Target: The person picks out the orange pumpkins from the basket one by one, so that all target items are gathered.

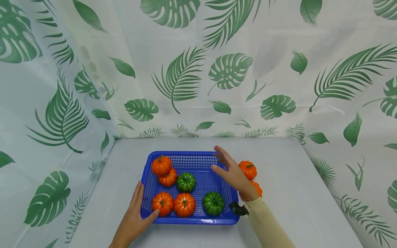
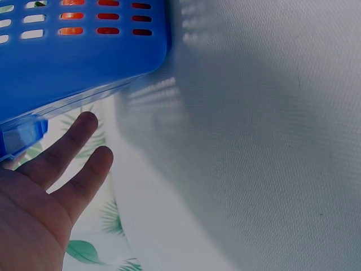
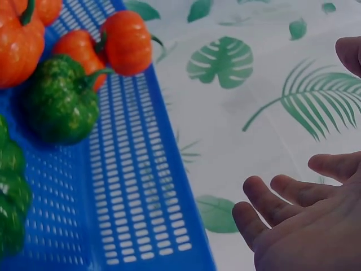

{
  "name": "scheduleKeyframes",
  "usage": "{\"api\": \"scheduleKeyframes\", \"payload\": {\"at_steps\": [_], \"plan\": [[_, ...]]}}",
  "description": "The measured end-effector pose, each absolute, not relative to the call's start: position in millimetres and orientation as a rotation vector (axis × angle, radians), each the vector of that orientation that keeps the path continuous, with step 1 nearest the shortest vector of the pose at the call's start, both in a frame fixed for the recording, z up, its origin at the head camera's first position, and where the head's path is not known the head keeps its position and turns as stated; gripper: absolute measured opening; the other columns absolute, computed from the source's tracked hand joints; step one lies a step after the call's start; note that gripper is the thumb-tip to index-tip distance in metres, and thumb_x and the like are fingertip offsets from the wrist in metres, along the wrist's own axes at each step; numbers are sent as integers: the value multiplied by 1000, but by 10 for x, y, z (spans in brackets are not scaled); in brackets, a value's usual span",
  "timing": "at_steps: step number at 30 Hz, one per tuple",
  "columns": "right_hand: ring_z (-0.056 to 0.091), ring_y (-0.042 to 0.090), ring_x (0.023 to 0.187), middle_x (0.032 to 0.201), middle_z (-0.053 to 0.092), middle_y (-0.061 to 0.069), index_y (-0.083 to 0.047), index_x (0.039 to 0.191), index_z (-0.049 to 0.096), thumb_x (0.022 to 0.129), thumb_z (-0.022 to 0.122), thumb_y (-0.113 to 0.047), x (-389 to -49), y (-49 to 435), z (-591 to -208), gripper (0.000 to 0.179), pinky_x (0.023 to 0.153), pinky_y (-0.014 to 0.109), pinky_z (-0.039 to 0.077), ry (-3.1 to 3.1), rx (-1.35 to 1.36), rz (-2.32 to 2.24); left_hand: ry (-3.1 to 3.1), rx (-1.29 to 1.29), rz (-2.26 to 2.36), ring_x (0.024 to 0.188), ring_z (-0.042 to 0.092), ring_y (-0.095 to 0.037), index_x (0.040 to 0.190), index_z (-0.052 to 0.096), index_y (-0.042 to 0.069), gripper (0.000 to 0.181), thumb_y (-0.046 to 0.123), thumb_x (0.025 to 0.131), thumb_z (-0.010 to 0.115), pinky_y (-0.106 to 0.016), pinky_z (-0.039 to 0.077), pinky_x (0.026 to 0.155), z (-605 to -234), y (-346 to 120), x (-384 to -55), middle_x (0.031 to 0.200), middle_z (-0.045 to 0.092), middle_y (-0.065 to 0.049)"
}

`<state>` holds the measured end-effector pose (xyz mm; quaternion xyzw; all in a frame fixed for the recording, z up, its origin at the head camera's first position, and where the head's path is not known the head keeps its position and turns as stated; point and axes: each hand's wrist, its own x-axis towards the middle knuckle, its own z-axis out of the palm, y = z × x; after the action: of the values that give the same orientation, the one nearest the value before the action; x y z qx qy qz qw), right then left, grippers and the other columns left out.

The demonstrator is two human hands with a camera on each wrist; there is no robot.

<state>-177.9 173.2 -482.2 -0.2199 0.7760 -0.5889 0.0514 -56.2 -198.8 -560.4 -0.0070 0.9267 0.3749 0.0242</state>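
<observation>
A blue plastic basket [image 1: 189,221] with slotted walls sits on the table. Several orange pumpkins [image 1: 184,205] lie along its left and front parts. A green pumpkin [image 1: 186,182] is near the middle, another green pumpkin [image 1: 213,203] near the front right. My left hand [image 1: 133,217] rests at the basket's left front corner, thumb by the front rim, fingers extended along the outside; the left wrist view shows two straight fingertips [image 2: 101,161] beneath the rim. Over the basket's right side hovers my right hand [image 1: 234,174], fingers spread, holding nothing.
Two orange pumpkins [image 1: 247,170] stand outside the basket on the right, one partly hidden by my right wrist. The white table [image 1: 297,193] meets leaf-patterned sheeting [image 1: 192,120] at the back and both sides. A dark object [image 1: 238,208] sits at my right wrist.
</observation>
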Motion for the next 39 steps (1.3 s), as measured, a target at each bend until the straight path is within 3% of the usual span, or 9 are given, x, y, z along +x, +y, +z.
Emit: {"api": "scheduleKeyframes", "payload": {"at_steps": [6,13,20,39], "plan": [[36,40,155,174,26,15,-9,171,23,107,66,-25,-1807,1580,-4842,79,122,64,29,2339,-668,-1749,2860,-31,1159,159,18,-49,173,9,7,117,65,92,72,-69,30,113,-5607,-1986,-571,180,2,-12],[38,38,154,175,26,15,-8,172,20,107,66,-27,-1862,1427,-4882,81,123,61,30,2354,-702,-1698,2867,-32,1155,159,18,-49,173,9,7,117,65,92,71,-68,30,113,-5596,-1986,-569,180,1,-11],[39,35,154,175,27,8,-15,173,20,106,68,-33,-1887,1302,-4884,84,123,60,31,2334,-644,-1672,2867,-25,1162,158,19,-50,173,10,7,116,64,93,72,-69,31,113,-5585,-1984,-559,180,2,-12],[38,42,153,175,28,11,-16,173,21,104,68,-45,-1954,990,-4929,89,120,65,34,2257,-682,-1634,2871,-37,1161,159,19,-49,173,10,7,116,65,93,71,-69,31,113,-5588,-1974,-558,180,3,-13]]}}
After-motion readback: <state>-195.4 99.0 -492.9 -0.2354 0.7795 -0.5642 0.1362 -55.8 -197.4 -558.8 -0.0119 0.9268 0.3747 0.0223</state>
